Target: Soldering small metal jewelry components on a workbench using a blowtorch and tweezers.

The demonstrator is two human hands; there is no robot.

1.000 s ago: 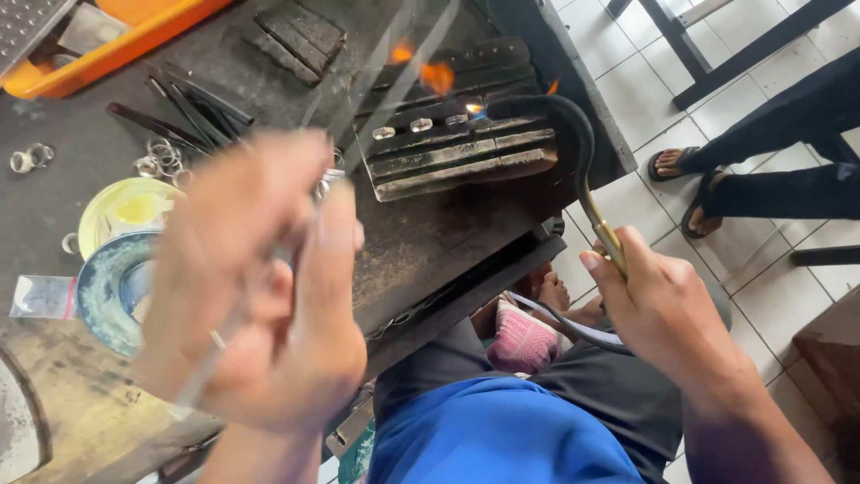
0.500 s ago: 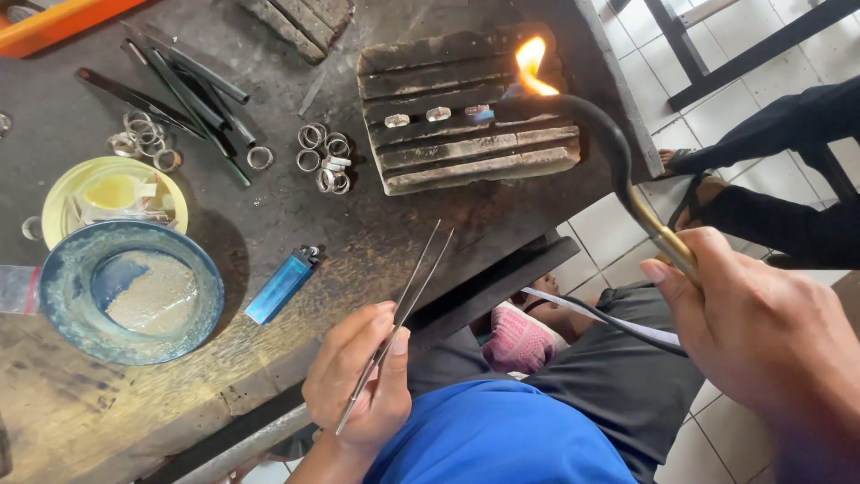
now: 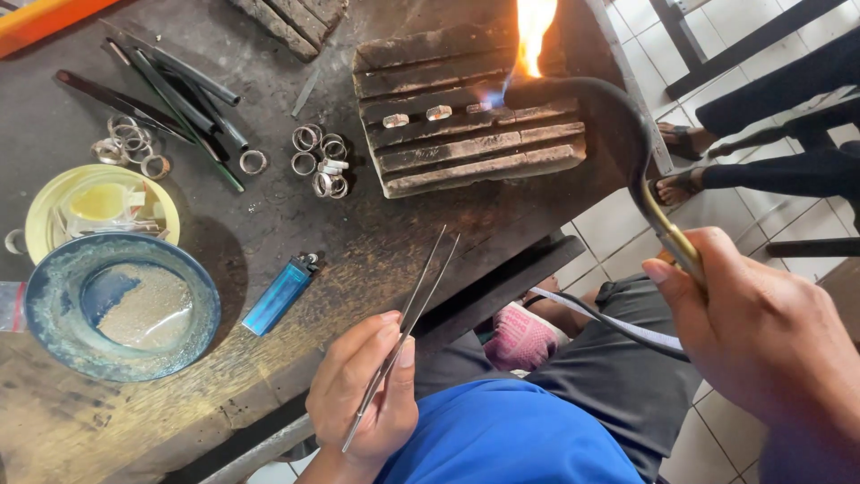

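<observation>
The right hand (image 3: 761, 332), at the lower right of the frame, is closed around the brass handle of a torch (image 3: 627, 152). Its curved neck arcs up to the upper centre, where a flame (image 3: 533, 36) burns over the charred block (image 3: 466, 125). Three small rings (image 3: 439, 113) sit in a row in a groove of the block, the flame at the right end of the row. The left hand (image 3: 367, 394), at the bottom centre, pinches tweezers (image 3: 412, 314) between thumb and fingers; the tips stand slightly apart, hold nothing, and point up toward the block, well short of it.

To heat well, the flame is best kept moving along the row, so each ring warms evenly and none overheats, with the tweezers ready nearby to nudge a ring back into line.

Left of the block lie loose rings (image 3: 321, 161); a blue lighter (image 3: 279, 294) rests near the bench edge, and a blue bowl (image 3: 45, 314) and yellow dish (image 3: 36, 215) sit at the left.
</observation>
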